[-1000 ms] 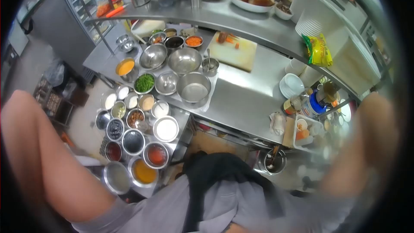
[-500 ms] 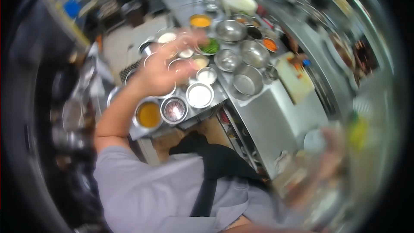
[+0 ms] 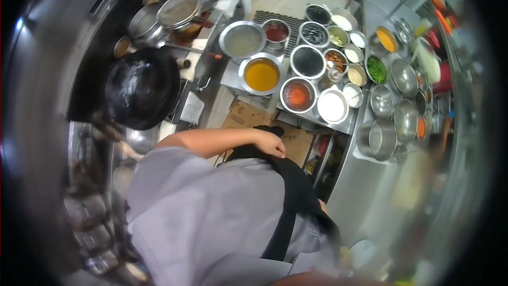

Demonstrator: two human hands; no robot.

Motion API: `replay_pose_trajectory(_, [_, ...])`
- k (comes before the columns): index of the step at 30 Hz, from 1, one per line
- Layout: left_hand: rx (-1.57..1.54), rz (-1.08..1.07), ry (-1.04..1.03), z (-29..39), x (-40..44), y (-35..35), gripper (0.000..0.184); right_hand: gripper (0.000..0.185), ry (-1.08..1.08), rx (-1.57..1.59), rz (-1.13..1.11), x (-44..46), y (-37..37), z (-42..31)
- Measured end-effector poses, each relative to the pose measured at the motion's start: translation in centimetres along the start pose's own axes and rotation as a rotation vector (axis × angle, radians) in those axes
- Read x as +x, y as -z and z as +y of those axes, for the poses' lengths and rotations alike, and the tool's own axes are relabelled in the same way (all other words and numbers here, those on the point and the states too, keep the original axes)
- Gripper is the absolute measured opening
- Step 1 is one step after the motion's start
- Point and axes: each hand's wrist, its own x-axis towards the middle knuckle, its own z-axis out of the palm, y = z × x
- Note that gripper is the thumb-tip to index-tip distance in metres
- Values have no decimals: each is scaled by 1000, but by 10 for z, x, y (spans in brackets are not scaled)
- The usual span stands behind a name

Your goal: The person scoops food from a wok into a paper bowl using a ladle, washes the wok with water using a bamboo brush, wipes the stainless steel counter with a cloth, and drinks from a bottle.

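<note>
My left hand (image 3: 271, 144) rests at the front of the black apron (image 3: 288, 188), its fingers pinched together on the cloth. A small piece of my right hand (image 3: 323, 207) shows past the apron's far edge; its fingers are mostly hidden. Beyond my left hand, a steel bowl of amber liquid (image 3: 261, 76), a bowl of reddish liquid (image 3: 297, 96) and a bowl of white contents (image 3: 333, 106) stand on the steel table. Neither hand touches these bowls.
A large black wok (image 3: 142, 90) sits on the stove at left, with strainers (image 3: 179, 9) beyond it. Steel pots (image 3: 377, 139) and chopped greens (image 3: 377, 69) stand at right. A blurred cutting board (image 3: 413, 180) lies on the right counter, near another person's arm (image 3: 443, 135).
My left hand has come back from above the bowls to the apron. My right hand has drawn in from the right counter. The view has turned left, bringing the wok into sight.
</note>
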Motion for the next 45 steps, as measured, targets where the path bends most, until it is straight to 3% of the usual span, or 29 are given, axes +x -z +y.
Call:
replay_pose_trajectory(3, [188,24,106,-11,13,-15,35,61,34,-25,-69,12,0,-18])
replay_pose_trajectory(7, [169,149,113,-12,1,-21,33,65,47,-35,-96,14,0,-27])
replay_pose_trajectory(9, [-89,164,29,9,-25,-8,35,67,41,-15,-80,11,-1,-23])
replay_pose_trajectory(13, [-770,-78,-169,35,-75,6,72,71,44,23,-45,-3,2,-14])
replay_pose_trajectory(15, [-596,-182,-313,38,-83,11,107,73,46,50,-22,-11,4,-9])
replay_pose_trajectory(19, [-473,-217,-295,53,-68,7,130,77,87,157,40,-36,5,0])
replay_pose_trajectory(21, [-379,-138,-363,55,-51,16,120,79,145,242,67,-55,5,0])
replay_pose_trajectory(23, [-480,-53,-165,71,-40,23,98,82,245,324,5,-73,12,-3])
replay_pose_trajectory(24, [-382,38,-122,73,-29,16,80,83,313,404,26,-83,11,0])
replay_pose_trajectory(25, [-287,138,-88,74,-22,7,69,87,392,217,-63,-94,16,-6])
replay_pose_trajectory(26, [-407,162,-146,87,-12,-1,52,85,415,360,32,-98,14,6])
replay_pose_trajectory(27, [-362,55,-154,97,0,0,52,84,441,501,108,-99,8,18])
replay_pose_trajectory(29, [-513,21,-194,127,12,-6,50,77,480,451,322,-102,-21,11])
replay_pose_trajectory(31, [-371,-7,-246,150,20,-8,55,68,592,133,548,-107,-46,-1])
replay_pose_trajectory(33, [-444,151,-332,159,35,-10,51,63,664,181,665,-98,-53,4])
replay_pose_trajectory(34, [-352,259,-477,168,45,-11,30,58,736,198,752,-97,-54,7])
replay_pose_trajectory(35, [-210,288,-571,166,54,-3,27,58,731,221,795,-100,-56,5])
replay_pose_trajectory(38, [-27,308,-534,177,74,-12,36,52,681,87,1031,-116,-61,14])
replay_pose_trajectory(40, [303,113,-893,156,101,-14,28,50,688,17,1107,-127,-71,33])
replay_pose_trajectory(43, [235,38,-918,165,112,-41,20,45,663,-87,1250,-126,-80,75])
replay_pose_trajectory(45, [227,18,-904,168,121,-48,19,42,527,-80,1433,-126,-89,91])
